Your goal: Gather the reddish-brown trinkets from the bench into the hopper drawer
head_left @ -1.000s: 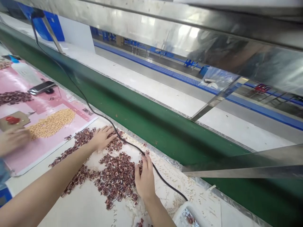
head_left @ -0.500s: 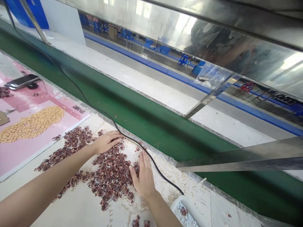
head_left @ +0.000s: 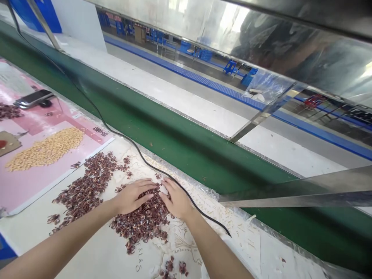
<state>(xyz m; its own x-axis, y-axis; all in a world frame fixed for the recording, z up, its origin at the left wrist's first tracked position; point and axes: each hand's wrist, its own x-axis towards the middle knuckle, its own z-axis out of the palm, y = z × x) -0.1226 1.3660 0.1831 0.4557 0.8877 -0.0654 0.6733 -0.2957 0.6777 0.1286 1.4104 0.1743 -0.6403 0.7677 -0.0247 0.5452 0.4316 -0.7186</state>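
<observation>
A spread of small dark red-brown pieces (head_left: pixel 87 186) lies on a pale map-printed sheet (head_left: pixel 116 255) in front of me. My left hand (head_left: pixel 135 195) lies flat, fingers apart, on the right clump of the pieces (head_left: pixel 142 224). My right hand (head_left: pixel 176 199) rests flat beside it, fingertips nearly touching the left hand's. Neither hand grips anything. A black cable (head_left: pixel 128 141) runs across the sheet just behind both hands and passes under my right wrist side.
A pink sheet (head_left: pixel 35 178) at left carries a heap of yellow pieces (head_left: pixel 46 149), a phone (head_left: pixel 33 99), more dark pieces (head_left: pixel 8 111) and a brown card (head_left: pixel 8 142). A green belt (head_left: pixel 180 151) and steel rails (head_left: pixel 290 193) run behind.
Both hands have swept inward over the dark pieces and now meet at the clump's far edge. The view shifted; the white basket at bottom right and the neighbour's hand are out of view.
</observation>
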